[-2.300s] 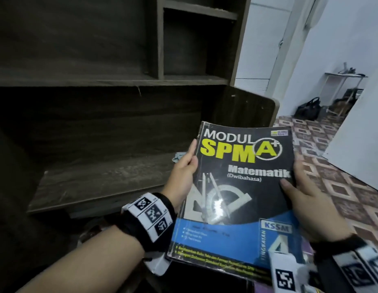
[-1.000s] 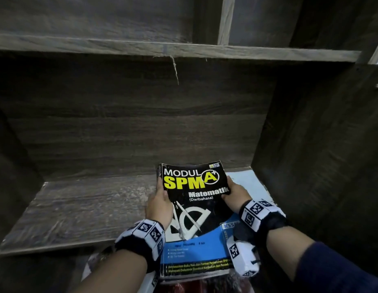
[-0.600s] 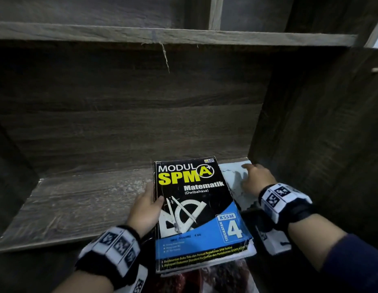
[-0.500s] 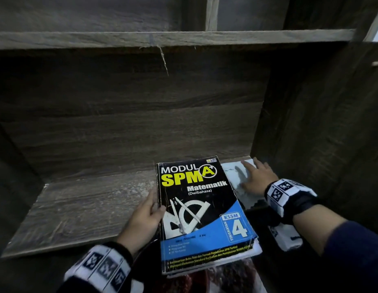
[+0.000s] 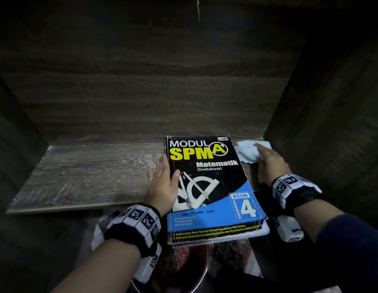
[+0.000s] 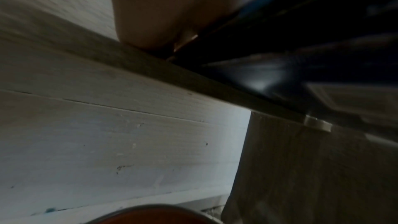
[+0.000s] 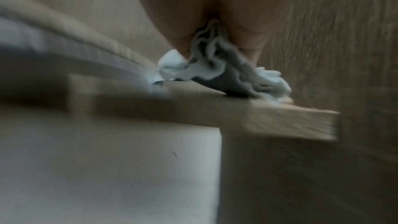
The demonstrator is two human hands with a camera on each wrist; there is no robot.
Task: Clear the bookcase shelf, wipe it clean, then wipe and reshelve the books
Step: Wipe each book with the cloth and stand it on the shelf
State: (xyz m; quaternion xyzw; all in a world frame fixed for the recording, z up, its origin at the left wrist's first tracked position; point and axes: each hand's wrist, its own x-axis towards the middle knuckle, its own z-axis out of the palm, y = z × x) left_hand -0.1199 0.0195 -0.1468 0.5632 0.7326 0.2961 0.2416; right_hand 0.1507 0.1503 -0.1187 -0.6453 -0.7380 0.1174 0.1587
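A black, yellow and blue "Modul SPM A+ Matematik" book (image 5: 209,187) lies flat, cover up, on the wooden shelf (image 5: 88,172), its lower end hanging over the front edge. My left hand (image 5: 162,178) lies along the book's left edge, fingers straight on the shelf and thumb on the cover. In the left wrist view the palm (image 6: 150,14) sits against the book's dark edge (image 6: 258,6). My right hand (image 5: 267,159) is in the shelf's back right corner, on a pale cloth (image 5: 246,152). The right wrist view shows the cloth (image 7: 215,71) bunched and pinched under the hand.
The bookcase's right side wall (image 5: 321,123) stands close beside my right hand, with the back panel (image 5: 162,92) just behind the book. A round dish with dark red contents (image 5: 179,265) and plastic wrapping sit below the shelf's front edge. The shelf's left half shows bare wood.
The book went from both hands down onto the shelf. My right hand let go of it, reached to the cloth in the corner and crumpled it from flat. The left hand stays by the spine.
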